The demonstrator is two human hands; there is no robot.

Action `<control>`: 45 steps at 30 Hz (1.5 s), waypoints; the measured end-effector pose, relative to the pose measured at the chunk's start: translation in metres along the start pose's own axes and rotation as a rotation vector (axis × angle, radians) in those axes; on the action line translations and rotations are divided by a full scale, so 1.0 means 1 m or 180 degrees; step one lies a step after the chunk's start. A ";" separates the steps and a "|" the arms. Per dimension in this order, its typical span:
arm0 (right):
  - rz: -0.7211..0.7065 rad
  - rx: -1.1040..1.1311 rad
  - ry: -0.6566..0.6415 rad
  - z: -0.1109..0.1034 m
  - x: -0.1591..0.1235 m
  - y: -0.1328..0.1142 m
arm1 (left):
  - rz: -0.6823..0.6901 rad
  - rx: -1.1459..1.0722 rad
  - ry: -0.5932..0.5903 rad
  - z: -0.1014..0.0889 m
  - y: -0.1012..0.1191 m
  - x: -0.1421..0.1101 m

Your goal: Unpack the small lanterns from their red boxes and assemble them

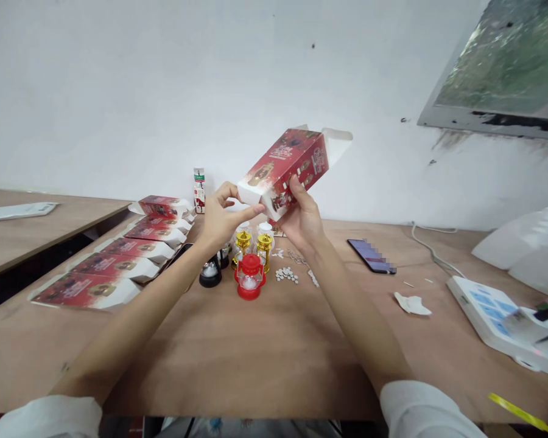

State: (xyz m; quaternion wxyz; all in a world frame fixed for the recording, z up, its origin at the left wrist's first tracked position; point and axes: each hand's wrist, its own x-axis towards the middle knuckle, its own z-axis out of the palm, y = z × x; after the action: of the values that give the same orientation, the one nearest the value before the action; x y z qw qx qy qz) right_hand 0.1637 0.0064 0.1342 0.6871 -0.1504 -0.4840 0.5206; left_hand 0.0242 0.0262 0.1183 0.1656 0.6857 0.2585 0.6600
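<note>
A red printed gift box [285, 164] is held up, tilted, above the table. Its white flaps stand open at the upper right end. My right hand [304, 219] grips it from below and the side, thumb on the printed face. At the lower left end, my left hand [228, 213] has thumb and fingers closed on the white end closure. Below stand a red mini lantern [249, 277], gold lanterns [263, 246] and a black lantern [210, 272]. Small round button cells [286, 275] lie beside them.
Several flattened or partly folded red boxes [86, 286] lie in a row at the left. A phone [371, 255], a torn white scrap [411, 304] and a white power strip [493, 316] are at the right. A small carton [199, 191] stands against the wall.
</note>
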 end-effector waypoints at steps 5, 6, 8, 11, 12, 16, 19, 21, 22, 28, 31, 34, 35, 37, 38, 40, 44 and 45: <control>-0.0054 0.0045 0.0339 -0.013 0.012 0.001 | -0.0460 -0.0491 -0.0162 0.002 -0.003 0.000; -0.0019 0.0040 0.0394 -0.016 0.015 0.002 | -0.0414 -0.0521 -0.0182 0.002 -0.004 0.000; 0.0058 0.0047 0.0514 -0.022 0.019 0.003 | -0.0207 -0.0416 -0.0220 0.001 -0.004 -0.001; 0.0075 0.0090 0.0738 -0.029 0.023 0.009 | 0.0101 0.0141 -0.0404 0.000 -0.002 -0.002; 0.0061 0.0090 0.0796 -0.030 0.023 0.011 | 0.0202 0.0353 -0.0506 0.000 -0.001 -0.003; -0.0070 0.0091 0.0945 -0.034 0.026 0.016 | 0.0482 0.0923 -0.0802 0.000 0.001 -0.007; -0.0231 0.0146 0.1005 -0.034 0.026 0.013 | 0.0281 0.0983 -0.0945 0.000 -0.002 -0.008; -0.0311 0.0171 0.1024 -0.032 0.025 0.010 | 0.0140 0.0821 -0.1110 0.001 -0.006 -0.007; -0.0337 0.0188 0.1032 -0.031 0.024 0.009 | 0.0083 0.0678 -0.1187 0.001 -0.007 -0.007; -0.0280 0.0204 0.1095 -0.020 0.015 0.004 | -0.0183 -0.0332 -0.1589 0.000 -0.009 -0.003; -0.0203 0.0084 0.1065 -0.021 0.015 0.006 | -0.0224 -0.0500 -0.1913 -0.004 -0.008 -0.002; -0.0128 0.0020 0.0972 -0.026 0.017 0.009 | -0.0305 -0.0465 -0.2135 -0.009 -0.006 -0.002; -0.0099 0.0021 0.0932 -0.028 0.018 0.010 | -0.0365 -0.0448 -0.2210 -0.010 -0.005 -0.002; -0.0029 0.0029 0.0844 -0.031 0.020 0.012 | -0.0491 -0.0397 -0.2338 -0.012 -0.002 -0.003; 0.0017 0.0028 0.0808 -0.032 0.021 0.012 | -0.0539 -0.0359 -0.2373 -0.013 0.001 -0.004; 0.0125 0.0002 0.0783 -0.034 0.023 0.013 | -0.0620 -0.0278 -0.2405 -0.014 0.006 -0.004; 0.0428 -0.0152 0.0668 -0.037 0.025 0.016 | -0.0874 -0.0014 -0.2556 -0.016 0.016 -0.005; 0.0490 -0.0191 0.0603 -0.038 0.025 0.018 | -0.0911 0.0143 -0.2614 -0.016 0.019 -0.006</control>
State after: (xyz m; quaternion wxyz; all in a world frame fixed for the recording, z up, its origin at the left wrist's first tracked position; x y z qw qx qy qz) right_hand 0.1847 0.0471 0.1159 0.6829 -0.2562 -0.4193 0.5406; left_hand 0.0108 0.0058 0.1257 0.3295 0.8520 0.2780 0.2970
